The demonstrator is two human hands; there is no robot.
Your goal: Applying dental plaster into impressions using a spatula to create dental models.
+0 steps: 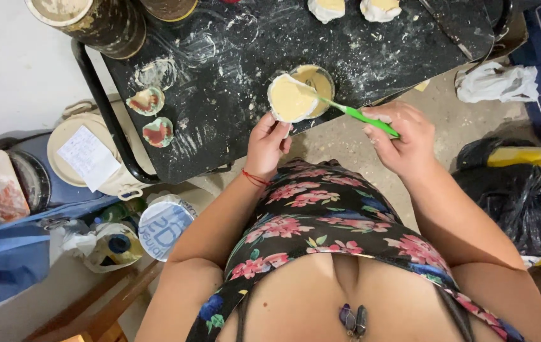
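My left hand point(265, 140) grips a small round white piece point(290, 98) coated with pale yellow, held over the near edge of the black table point(219, 126). My right hand point(400, 136) holds a green-handled brush point(362, 117) whose tip rests on the piece. Just behind the piece stands a small cup of yellow liquid point(318, 79). Two small painted shell-like pieces point(147, 101) point(158, 132) lie at the table's left side.
Two white and yellow pieces point(326, 7) point(380, 7) sit at the table's far edge. Dirty pots point(93, 22) stand at the top left. Lidded buckets point(83, 155), a round lid point(162, 221) and bags point(495, 82) crowd the floor.
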